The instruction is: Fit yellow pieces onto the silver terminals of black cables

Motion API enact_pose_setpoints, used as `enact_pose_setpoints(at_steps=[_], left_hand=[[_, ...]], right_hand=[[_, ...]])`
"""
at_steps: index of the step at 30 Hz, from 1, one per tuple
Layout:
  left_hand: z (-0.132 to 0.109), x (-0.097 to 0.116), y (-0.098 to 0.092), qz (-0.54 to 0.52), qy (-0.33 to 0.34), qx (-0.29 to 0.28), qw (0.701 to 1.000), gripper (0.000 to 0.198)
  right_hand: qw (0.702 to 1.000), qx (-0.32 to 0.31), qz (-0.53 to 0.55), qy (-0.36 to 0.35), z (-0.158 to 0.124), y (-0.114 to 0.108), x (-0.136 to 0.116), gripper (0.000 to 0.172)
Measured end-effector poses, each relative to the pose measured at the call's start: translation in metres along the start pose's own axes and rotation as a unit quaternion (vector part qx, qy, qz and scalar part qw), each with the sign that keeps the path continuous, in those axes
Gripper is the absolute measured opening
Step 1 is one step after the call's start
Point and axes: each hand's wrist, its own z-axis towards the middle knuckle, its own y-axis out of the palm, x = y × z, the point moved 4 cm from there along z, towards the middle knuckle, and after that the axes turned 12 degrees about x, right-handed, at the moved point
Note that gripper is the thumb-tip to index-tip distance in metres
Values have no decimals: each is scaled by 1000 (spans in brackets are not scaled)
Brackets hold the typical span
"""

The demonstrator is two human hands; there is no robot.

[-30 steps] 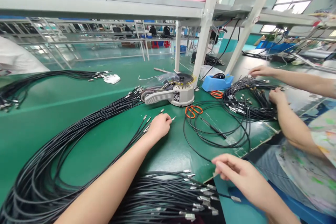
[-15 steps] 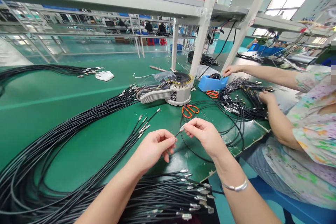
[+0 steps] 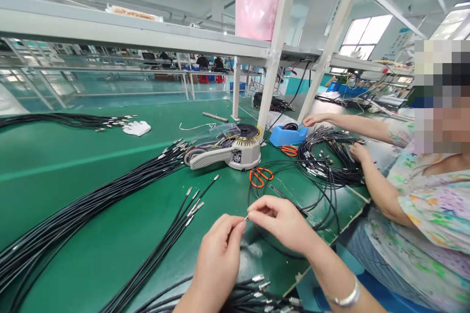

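I am looking down on the green table [image 3: 110,242], its right edge running diagonally past a co-worker [image 3: 429,220], who is sitting there and handling a coil of black cables [image 3: 310,159] near that edge. A long cable bundle [image 3: 113,194] is lying across the table's left side, its tips reaching toward the grey round machine [image 3: 244,154], which is sitting farther in. A smaller group of cables [image 3: 161,246] is lying between that bundle and my left hand, and more metal-tipped cables [image 3: 258,279] are bunching below the hands, by the near end of the right edge. Orange-handled scissors [image 3: 261,177] are lying just beside the machine.

My hands are meeting out over the table, in from the right edge. The left hand [image 3: 222,249] is closing thumb and forefinger on a tiny metal piece [image 3: 246,218]; the right hand [image 3: 281,220] is pinching at its other end, fingers curling. I cannot tell whether a cable is continuing inside the left palm.

I am judging the step in hand to be fine fingertip work on that piece. The next move is calling, I think, for steady pinches and small, aligned motion.
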Motion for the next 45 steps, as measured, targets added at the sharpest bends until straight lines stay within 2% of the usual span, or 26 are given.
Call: enact_pose_setpoints(at_steps=[2, 3, 6, 9, 12, 15, 18, 20, 22, 24, 27, 30, 33, 36, 45], left_hand=[[-1, -2, -3, 1, 27, 16, 999, 23], [-1, -3, -4, -2, 44, 29, 999, 22], [-1, -2, -7, -8, 98, 65, 993, 19], [-2, 0, -7, -4, 144, 77, 987, 20], [-3, 2, -8, 2, 164, 84, 983, 19], [-4, 2, -8, 6, 161, 92, 983, 18], [-4, -1, -8, 7, 137, 100, 985, 17], [-4, -6, -9, 3, 99, 113, 989, 17], [-4, -9, -9, -4, 66, 122, 990, 15], [-2, -8, -10, -12, 65, 122, 990, 11], [0, -4, -11, -20, 85, 121, 989, 14], [0, -2, -9, -11, 85, 104, 991, 18], [-4, -1, -6, -5, 79, 101, 992, 20], [-8, 2, -4, -13, 79, 102, 992, 16], [-13, 14, -4, 8, 157, 101, 982, 17]], right_hand=[[990, 37, 83, 107, 32, -5, 10, 13], [982, 69, 109, 135, 52, -8, 13, 15], [962, 143, 146, 181, 111, -7, 19, 20], [941, 176, 168, 235, 150, 5, 23, 32], [928, 189, 185, 262, 165, 18, 24, 34], [923, 196, 198, 264, 167, 25, 26, 23], [922, 209, 205, 254, 169, 26, 27, 25], [922, 222, 207, 242, 171, 26, 24, 23], [923, 236, 207, 223, 165, 23, 18, 15], [928, 240, 207, 196, 146, 18, 12, 12], [944, 205, 202, 160, 85, 9, 8, 13], [976, 117, 142, 115, 11, 5, 7, 19], [978, 88, 126, 143, -39, 7, 9, 23], [973, 76, 146, 159, -52, 13, 6, 24], [971, 105, 138, 165, -50, 18, 2, 20]])
